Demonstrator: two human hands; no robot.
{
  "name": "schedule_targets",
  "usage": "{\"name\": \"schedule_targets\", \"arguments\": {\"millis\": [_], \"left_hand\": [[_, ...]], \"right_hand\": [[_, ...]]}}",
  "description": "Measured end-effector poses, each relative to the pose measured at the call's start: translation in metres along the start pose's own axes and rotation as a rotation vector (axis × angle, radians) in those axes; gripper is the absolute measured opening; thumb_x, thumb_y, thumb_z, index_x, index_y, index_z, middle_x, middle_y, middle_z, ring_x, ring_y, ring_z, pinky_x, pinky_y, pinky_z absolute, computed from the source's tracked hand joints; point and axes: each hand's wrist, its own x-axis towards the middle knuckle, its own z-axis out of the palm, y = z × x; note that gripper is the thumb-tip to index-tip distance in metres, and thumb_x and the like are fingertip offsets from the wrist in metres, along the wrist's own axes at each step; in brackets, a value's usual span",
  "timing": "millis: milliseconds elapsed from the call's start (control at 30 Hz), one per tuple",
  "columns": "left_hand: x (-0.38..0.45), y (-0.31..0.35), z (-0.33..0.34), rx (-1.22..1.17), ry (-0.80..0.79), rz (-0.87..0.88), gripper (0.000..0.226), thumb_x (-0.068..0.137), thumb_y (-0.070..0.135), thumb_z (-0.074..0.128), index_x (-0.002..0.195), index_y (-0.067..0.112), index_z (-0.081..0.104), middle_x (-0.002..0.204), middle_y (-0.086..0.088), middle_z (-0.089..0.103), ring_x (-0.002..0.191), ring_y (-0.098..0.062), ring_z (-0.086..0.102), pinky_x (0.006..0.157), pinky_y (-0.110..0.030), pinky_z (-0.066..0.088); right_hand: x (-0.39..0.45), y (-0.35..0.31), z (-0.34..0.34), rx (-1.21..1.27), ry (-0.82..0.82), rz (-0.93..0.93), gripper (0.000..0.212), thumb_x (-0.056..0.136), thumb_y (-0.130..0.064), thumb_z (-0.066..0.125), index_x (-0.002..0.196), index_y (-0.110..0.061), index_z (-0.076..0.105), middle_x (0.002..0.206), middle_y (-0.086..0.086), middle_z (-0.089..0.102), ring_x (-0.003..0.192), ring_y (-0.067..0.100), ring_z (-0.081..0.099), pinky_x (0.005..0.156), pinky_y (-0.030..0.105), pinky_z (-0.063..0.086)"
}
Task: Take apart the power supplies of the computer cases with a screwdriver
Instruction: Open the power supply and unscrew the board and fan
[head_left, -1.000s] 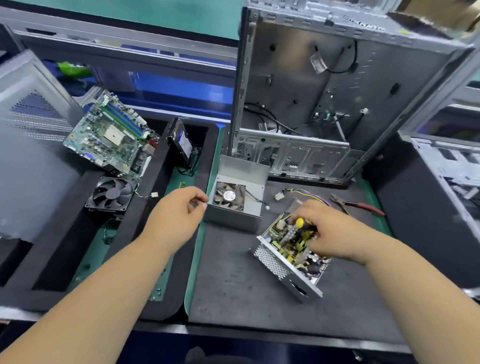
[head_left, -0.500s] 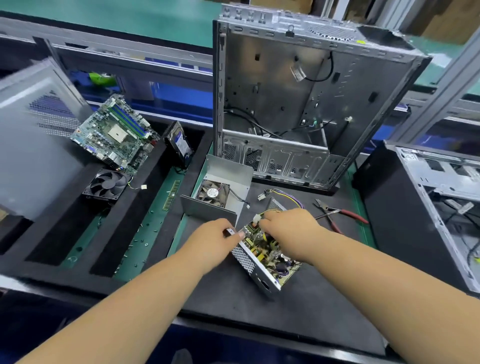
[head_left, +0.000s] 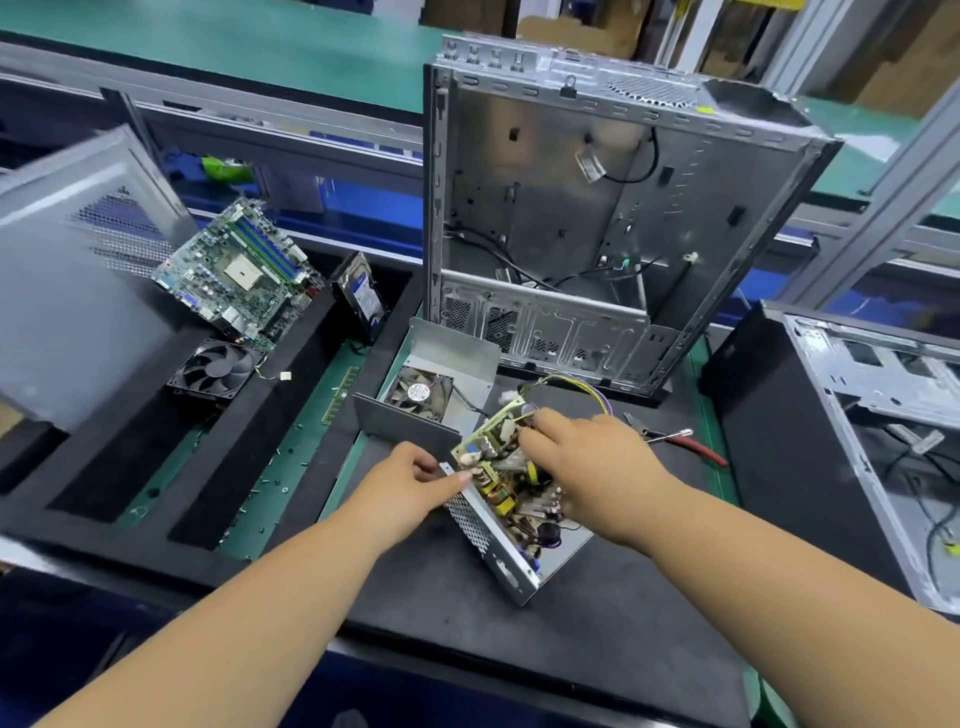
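The opened power supply lies on the dark mat in front of me: a metal tray (head_left: 511, 564) with a perforated side. Its circuit board (head_left: 501, 480) stands tilted, the far end raised out of the tray. My left hand (head_left: 415, 486) pinches the tray's near-left corner. My right hand (head_left: 587, 462) grips the board from above among its parts. The supply's cover (head_left: 415, 389), with a small fan inside, sits just behind. An empty computer case (head_left: 597, 218) stands upright beyond it. No screwdriver is visible.
Red-handled pliers (head_left: 675, 439) lie right of my right hand. A motherboard (head_left: 239, 273), a hard drive (head_left: 361, 296) and a black fan (head_left: 215, 369) rest on the black foam tray at left. Another case (head_left: 878, 415) lies at right. Loose screws dot the green strip (head_left: 280, 467).
My left hand came from near the cover to the tray's corner. My right hand stayed on the board, whose far end now stands higher out of the tray. My view shifted.
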Motion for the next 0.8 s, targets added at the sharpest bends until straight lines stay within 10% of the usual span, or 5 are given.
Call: {"name": "schedule_targets", "arguments": {"millis": [300,467,800], "left_hand": [[-0.003,-0.007,0.006,0.047,-0.064,0.089,0.028,0.085,0.061,0.064,0.096,0.036,0.058,0.086,0.013,0.067,0.079,0.0,0.061,0.061,-0.017,0.042],[-0.01,-0.008,0.008,0.071,-0.228,0.193,0.029,0.086,0.05,0.07,0.1,0.025,0.063,0.098,0.005,0.072,0.092,-0.014,0.066,0.087,-0.031,0.051],[-0.014,-0.001,0.0,0.12,-0.204,0.157,0.045,0.084,0.063,0.063,0.073,0.023,0.045,0.066,0.009,0.048,0.058,-0.004,0.043,0.061,-0.029,0.035]], "right_hand": [[-0.009,0.031,-0.006,0.313,0.07,0.175,0.059,0.069,-0.014,0.071,0.123,-0.03,0.054,0.124,-0.012,0.05,0.077,0.018,0.05,0.054,0.033,0.041],[-0.02,0.039,-0.005,0.44,0.205,0.224,0.06,0.068,-0.014,0.075,0.122,-0.032,0.057,0.118,-0.018,0.048,0.073,0.008,0.037,0.055,0.027,0.035],[-0.015,0.065,-0.031,0.689,0.481,0.43,0.056,0.064,-0.016,0.08,0.115,-0.024,0.059,0.106,-0.012,0.045,0.089,0.006,0.051,0.078,0.036,0.049]]}}
